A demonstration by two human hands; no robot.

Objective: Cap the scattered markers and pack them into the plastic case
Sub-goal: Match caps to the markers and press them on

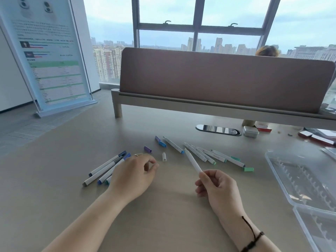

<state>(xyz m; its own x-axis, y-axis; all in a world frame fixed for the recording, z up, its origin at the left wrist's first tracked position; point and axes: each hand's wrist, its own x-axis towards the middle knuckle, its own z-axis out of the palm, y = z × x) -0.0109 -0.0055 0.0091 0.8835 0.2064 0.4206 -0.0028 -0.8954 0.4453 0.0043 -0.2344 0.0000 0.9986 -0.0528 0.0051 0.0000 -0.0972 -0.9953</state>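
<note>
Fingers of my right hand [217,184] pinch the white marker [193,161] at its lower end; its long axis runs up and to the left, and the bare tip points away from me. Its white cap [164,157] lies on the table [54,160], left of that tip and just beyond my left hand [133,176]. This hand holds nothing, its fingertips curled near the thumb, and it is the nearer one to the cap. At my right lies the open plastic case [301,180].
</note>
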